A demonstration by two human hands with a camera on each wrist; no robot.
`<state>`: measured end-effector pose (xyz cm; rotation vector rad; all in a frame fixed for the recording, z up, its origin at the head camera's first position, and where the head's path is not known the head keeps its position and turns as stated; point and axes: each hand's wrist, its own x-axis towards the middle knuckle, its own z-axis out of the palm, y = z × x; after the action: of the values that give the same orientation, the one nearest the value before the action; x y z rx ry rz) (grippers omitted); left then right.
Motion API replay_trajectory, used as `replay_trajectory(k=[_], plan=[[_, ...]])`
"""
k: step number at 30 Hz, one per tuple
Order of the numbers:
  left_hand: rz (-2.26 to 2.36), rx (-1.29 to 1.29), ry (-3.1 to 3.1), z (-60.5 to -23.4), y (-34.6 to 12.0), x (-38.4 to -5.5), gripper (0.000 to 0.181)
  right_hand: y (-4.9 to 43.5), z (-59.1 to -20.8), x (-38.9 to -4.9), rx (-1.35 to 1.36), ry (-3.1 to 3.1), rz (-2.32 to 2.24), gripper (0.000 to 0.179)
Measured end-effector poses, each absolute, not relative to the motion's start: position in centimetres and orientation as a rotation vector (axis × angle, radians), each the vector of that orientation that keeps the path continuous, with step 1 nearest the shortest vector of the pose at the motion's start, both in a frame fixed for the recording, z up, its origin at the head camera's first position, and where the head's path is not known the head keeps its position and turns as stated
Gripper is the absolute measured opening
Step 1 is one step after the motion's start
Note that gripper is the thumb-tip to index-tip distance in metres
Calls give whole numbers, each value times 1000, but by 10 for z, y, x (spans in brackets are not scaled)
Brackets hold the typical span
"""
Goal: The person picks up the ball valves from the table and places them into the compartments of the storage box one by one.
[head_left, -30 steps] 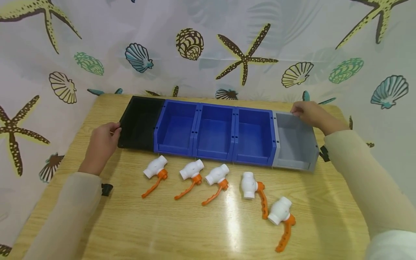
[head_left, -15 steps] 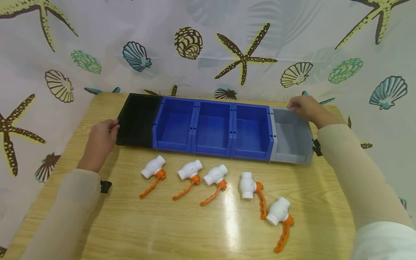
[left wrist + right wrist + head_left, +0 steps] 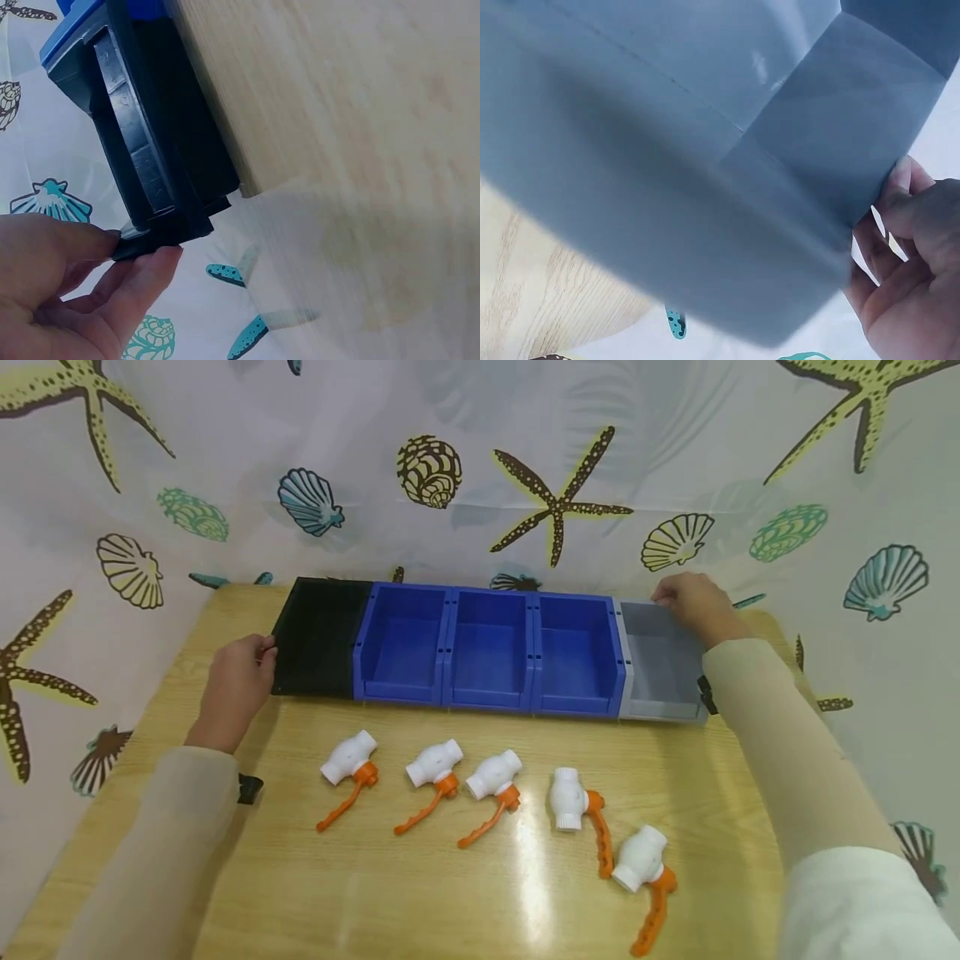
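A row of joined open bins stands near the back of the table. At its left end, my left hand (image 3: 234,689) pinches the side rim of the black bin (image 3: 318,639); the left wrist view shows thumb and fingers on the rim of this black bin (image 3: 139,142). My right hand (image 3: 697,606) grips the back rim of the grey bin (image 3: 663,652) at the right end. In the right wrist view, the fingers of the right hand (image 3: 915,262) hold the edge of the grey bin (image 3: 840,112). Between these ends sit several blue bins (image 3: 491,647), side by side.
Several white ball valves with orange handles lie in front of the bins, among them a left one (image 3: 349,758), a middle one (image 3: 495,774) and the front right one (image 3: 641,858). A patterned cloth (image 3: 360,552) rises behind the wooden table (image 3: 420,893).
The bin row has moved back toward the cloth, its right end more than its left, widening the gap to the valves. Both hands keep their hold. The head view has shifted slightly.
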<state>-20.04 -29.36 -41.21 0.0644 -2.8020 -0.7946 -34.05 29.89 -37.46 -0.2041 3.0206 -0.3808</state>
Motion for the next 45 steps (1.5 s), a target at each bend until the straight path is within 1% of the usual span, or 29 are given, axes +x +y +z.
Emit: replay_trajectory(k=[7,15,24,33,45], plan=[[-774,99,-2825,-410,-291,-206,26,293,-380,-349,-112,3050,-354,14],[-780,94,-2825,-409,-288,-217,26,292,-372,-355,-122,3068,-364,15],[-811,182,-2859,-408,-288,-225,27,289,-369,-365,-140,3062,-374,17],[-804,186,-2854,-408,-285,-229,27,290,-375,-374,-93,3043,-330,20],[-786,178,-2835,-410,-284,-235,27,288,-378,-380,-81,3088,-341,18]])
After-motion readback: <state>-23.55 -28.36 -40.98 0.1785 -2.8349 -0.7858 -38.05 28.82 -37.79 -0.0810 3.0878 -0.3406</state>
